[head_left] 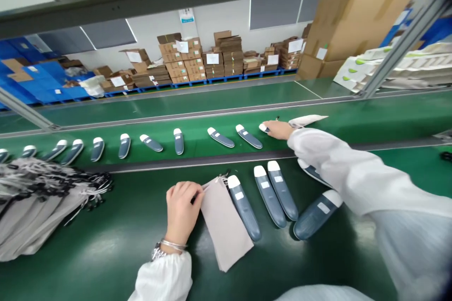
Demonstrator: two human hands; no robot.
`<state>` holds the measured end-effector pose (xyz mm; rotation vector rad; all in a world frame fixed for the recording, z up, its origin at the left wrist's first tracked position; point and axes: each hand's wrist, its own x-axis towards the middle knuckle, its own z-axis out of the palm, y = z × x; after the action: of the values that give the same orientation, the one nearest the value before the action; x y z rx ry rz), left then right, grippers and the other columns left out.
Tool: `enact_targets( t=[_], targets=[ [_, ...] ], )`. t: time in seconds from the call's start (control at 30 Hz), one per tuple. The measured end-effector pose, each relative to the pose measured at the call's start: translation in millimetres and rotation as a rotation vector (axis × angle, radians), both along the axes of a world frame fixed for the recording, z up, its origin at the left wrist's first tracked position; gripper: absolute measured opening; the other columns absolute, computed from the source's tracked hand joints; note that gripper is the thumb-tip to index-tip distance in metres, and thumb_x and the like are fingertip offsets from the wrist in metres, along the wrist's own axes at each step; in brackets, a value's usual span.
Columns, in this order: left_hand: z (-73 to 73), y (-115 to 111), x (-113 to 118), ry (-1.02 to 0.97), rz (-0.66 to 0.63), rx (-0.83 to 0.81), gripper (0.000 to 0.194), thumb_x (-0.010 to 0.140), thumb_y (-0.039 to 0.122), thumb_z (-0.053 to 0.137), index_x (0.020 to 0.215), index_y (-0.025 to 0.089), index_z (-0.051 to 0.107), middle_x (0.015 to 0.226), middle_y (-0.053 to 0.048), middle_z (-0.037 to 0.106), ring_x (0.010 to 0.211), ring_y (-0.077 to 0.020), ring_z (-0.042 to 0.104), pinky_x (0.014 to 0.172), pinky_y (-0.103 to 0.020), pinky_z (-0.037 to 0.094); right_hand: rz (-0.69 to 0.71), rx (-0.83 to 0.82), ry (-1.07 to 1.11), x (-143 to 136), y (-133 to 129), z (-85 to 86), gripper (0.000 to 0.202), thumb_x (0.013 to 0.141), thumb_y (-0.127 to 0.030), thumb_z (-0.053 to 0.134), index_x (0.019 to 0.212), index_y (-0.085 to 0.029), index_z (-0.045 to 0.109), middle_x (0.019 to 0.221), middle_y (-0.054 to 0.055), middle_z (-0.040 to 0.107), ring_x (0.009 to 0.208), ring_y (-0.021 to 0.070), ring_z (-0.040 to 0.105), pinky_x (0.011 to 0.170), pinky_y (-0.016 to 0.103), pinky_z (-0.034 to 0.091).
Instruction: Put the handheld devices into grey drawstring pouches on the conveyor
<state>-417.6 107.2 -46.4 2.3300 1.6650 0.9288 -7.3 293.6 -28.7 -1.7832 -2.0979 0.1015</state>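
Observation:
My left hand (183, 207) has its fingers curled at the top corner of a flat grey drawstring pouch (226, 225) on the green worktop. My right hand (278, 130) reaches to the conveyor, its fingers closed around a slate-blue, white-capped handheld device (263, 128), mostly covered by them. Behind that wrist shows a pale pouch (308, 120); whether the hand touches it I cannot tell. Just right of the grey pouch lies a device (244, 208) of the same kind. Farther right are a pair of devices (270, 196), a tilted device (317, 214) and another partly under my right sleeve.
Several more devices (179, 141) are spaced along the green conveyor (192, 143). A heap of grey drawstring pouches (42, 207) with black cord ends lies at left. A metal rail (197, 162) divides worktop and conveyor. Cardboard boxes (181, 59) stand across the aisle.

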Motion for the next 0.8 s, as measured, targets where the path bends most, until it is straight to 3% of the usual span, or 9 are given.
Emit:
enact_targets(
  t=[0.1, 0.2, 0.3, 0.37, 0.43, 0.53, 0.63, 0.7, 0.8],
  targets=[
    [17.4, -5.8, -8.7, -0.227, -0.088, -0.067, 0.011, 0.093, 0.025, 0.059, 0.082, 0.023, 0.06, 0.09, 0.0, 0.068, 0.092, -0.0211, 0.061, 0.09, -0.039, 0.04, -0.084, -0.033, 0.065, -3.5, 4.7, 7.6, 0.026, 0.08, -0.026, 0.068, 0.102, -0.019, 0.058, 0.105, 0.013, 0.064, 0.099, 0.0274, 0.061, 0.085, 0.042, 0.049],
    [44.2, -14.0, -8.2, -0.481, -0.137, -0.137, 0.013, 0.093, 0.031, 0.061, 0.084, 0.023, 0.057, 0.085, 0.0, 0.061, 0.08, -0.0172, 0.056, 0.074, -0.03, 0.044, -0.053, 0.073, 0.363, -30.4, -4.2, 38.9, 0.03, 0.084, -0.032, 0.063, 0.108, -0.02, 0.05, 0.111, 0.012, 0.06, 0.102, 0.0269, 0.06, 0.087, 0.042, 0.05],
    [67.9, -19.9, 8.6, -0.547, -0.192, -0.162, 0.013, 0.09, 0.028, 0.066, 0.08, 0.022, 0.06, 0.079, 0.001, 0.058, 0.072, -0.0147, 0.052, 0.067, -0.027, 0.041, 0.201, 0.065, 0.989, -84.0, -38.2, 75.3, 0.03, 0.093, -0.042, 0.053, 0.116, -0.027, 0.041, 0.108, 0.005, 0.06, 0.093, 0.0211, 0.063, 0.078, 0.037, 0.054],
    [77.4, -21.5, 24.7, -0.56, -0.229, -0.182, 0.013, 0.087, 0.025, 0.068, 0.077, 0.021, 0.061, 0.076, 0.001, 0.057, 0.07, -0.014, 0.051, 0.065, -0.027, 0.04, 0.388, -0.025, 1.225, -123.6, -72.0, 91.5, 0.035, 0.094, -0.045, 0.055, 0.121, -0.032, 0.036, 0.108, 0.002, 0.059, 0.086, 0.0182, 0.064, 0.074, 0.035, 0.054],
    [82.7, -22.3, 39.3, -0.591, -0.232, -0.163, 0.014, 0.085, 0.025, 0.07, 0.074, 0.021, 0.062, 0.077, 0.0, 0.057, 0.07, -0.0139, 0.05, 0.064, -0.027, 0.04, 0.509, -0.114, 1.268, -156.9, -105.0, 96.1, 0.039, 0.092, -0.046, 0.061, 0.12, -0.033, 0.038, 0.107, 0.001, 0.059, 0.086, 0.0174, 0.064, 0.074, 0.033, 0.054],
    [86.7, -22.6, 51.0, -0.665, -0.13, -0.026, 0.013, 0.083, 0.024, 0.072, 0.074, 0.021, 0.064, 0.089, -0.003, 0.059, 0.079, -0.0152, 0.054, 0.067, -0.026, 0.041, 0.664, -0.26, 1.117, -183.3, -138.7, 84.6, 0.028, 0.093, -0.045, 0.061, 0.112, -0.027, 0.051, 0.106, 0.004, 0.06, 0.095, 0.0183, 0.061, 0.075, 0.03, 0.051],
    [88.0, -20.3, 47.2, -0.766, -0.022, 0.085, 0.011, 0.08, 0.024, 0.075, 0.075, 0.02, 0.066, 0.097, -0.004, 0.06, 0.088, -0.0162, 0.057, 0.069, -0.025, 0.043, 0.704, -0.55, 1.021, -176.3, -154.6, 74.2, 0.019, 0.094, -0.036, 0.06, 0.107, -0.023, 0.057, 0.077, -0.001, 0.054, 0.07, 0.0138, 0.052, 0.058, 0.024, 0.042],
    [86.6, -17.5, 38.8, -0.882, 0.034, 0.097, 0.015, 0.079, 0.026, 0.077, 0.076, 0.02, 0.064, 0.086, -0.001, 0.058, 0.075, -0.0127, 0.054, 0.061, -0.023, 0.041, 0.61, -0.698, 1.159, -156.5, -161.4, 79.5, 0.014, 0.091, -0.031, 0.06, 0.1, -0.023, 0.053, 0.061, -0.009, 0.033, 0.049, 0.0088, 0.029, 0.045, 0.021, 0.025],
    [78.2, -13.2, 27.5, -1.032, 0.061, 0.04, 0.015, 0.084, 0.032, 0.072, 0.09, 0.022, 0.064, 0.077, 0.003, 0.053, 0.053, -0.0067, 0.039, 0.047, -0.021, 0.032, 0.43, -0.576, 1.419, -118.6, -168.3, 105.1, 0.017, 0.087, -0.027, 0.062, 0.089, -0.025, 0.045, 0.059, -0.011, 0.017, 0.046, 0.0067, 0.01, 0.043, 0.021, 0.013]
  ],
)
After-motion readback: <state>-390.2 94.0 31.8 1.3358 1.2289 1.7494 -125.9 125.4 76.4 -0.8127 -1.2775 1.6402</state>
